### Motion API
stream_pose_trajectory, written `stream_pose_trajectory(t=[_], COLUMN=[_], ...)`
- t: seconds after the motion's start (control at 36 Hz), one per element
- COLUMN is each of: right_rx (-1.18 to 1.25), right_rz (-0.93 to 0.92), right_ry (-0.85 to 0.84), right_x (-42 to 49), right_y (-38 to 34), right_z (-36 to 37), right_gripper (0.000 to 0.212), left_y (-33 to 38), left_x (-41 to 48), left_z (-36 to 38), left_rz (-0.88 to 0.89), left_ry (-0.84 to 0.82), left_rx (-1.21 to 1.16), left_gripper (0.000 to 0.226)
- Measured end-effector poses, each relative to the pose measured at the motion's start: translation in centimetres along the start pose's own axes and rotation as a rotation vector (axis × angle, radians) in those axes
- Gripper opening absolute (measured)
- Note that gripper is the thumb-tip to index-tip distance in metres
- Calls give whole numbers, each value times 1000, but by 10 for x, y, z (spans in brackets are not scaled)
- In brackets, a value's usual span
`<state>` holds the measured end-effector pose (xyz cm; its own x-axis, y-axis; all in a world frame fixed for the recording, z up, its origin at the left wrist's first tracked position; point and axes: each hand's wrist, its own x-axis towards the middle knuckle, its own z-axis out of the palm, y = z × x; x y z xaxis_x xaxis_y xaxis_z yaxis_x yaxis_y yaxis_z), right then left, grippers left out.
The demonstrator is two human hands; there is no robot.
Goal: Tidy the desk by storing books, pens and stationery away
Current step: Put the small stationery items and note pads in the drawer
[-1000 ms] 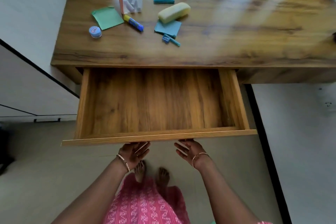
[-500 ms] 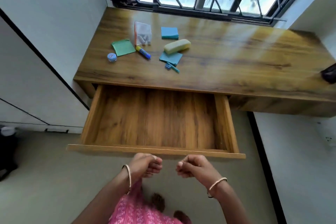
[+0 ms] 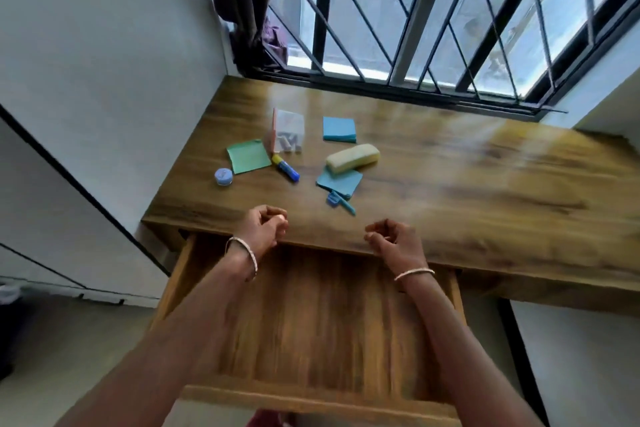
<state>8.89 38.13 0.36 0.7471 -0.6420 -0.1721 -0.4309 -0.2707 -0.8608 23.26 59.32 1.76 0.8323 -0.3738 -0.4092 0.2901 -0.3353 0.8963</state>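
The wooden desk's drawer (image 3: 325, 399) is pulled out with nothing lying in it. My left hand (image 3: 262, 229) and my right hand (image 3: 393, 243) hover over the desk's front edge with fingers curled, holding nothing. Beyond them on the desk (image 3: 485, 191) lie a green sticky pad (image 3: 248, 156), a small blue round tub (image 3: 223, 176), a blue and yellow glue stick (image 3: 285, 168), a clear plastic box (image 3: 287, 131), two blue sticky pads (image 3: 339, 129) (image 3: 340, 181), a yellow pencil case (image 3: 353, 157) and a blue pen (image 3: 341, 202).
A barred window (image 3: 433, 21) runs behind the desk, with a dark curtain (image 3: 242, 0) at its left end. White walls close in on the left and right. Grey floor lies below the drawer.
Both hands let go of the drawer's front, curled shut, and rose forward over the drawer to the desk's edge. My view tilted up toward the window.
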Motion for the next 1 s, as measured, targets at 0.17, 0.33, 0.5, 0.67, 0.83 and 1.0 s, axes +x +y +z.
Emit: stream_pose_trajectory(t=[0.17, 0.33, 0.5, 0.67, 0.83, 1.0], right_rx=[-312, -496, -719, -1032, -1057, -718], right_rz=[-135, -178, -188, -159, -154, 56], right_ry=[106, 101, -8, -192, -164, -41], right_x=[100, 181, 226, 253, 257, 232], right_y=[-25, -31, -36, -34, -38, -27], right_z=[0, 8, 20, 23, 14, -7], right_gripper=[12, 36, 74, 76, 64, 56], left_y=[23, 77, 72, 59, 49, 55], left_x=[112, 158, 195, 208, 214, 218], left_z=[-21, -8, 4, 9, 11, 13], left_rz=[129, 126, 134, 230, 391, 401], left_ry=[263, 394, 425, 514, 497, 460], left_rx=[83, 166, 313, 434, 527, 609], left_gripper=[28, 34, 33, 20, 22, 29])
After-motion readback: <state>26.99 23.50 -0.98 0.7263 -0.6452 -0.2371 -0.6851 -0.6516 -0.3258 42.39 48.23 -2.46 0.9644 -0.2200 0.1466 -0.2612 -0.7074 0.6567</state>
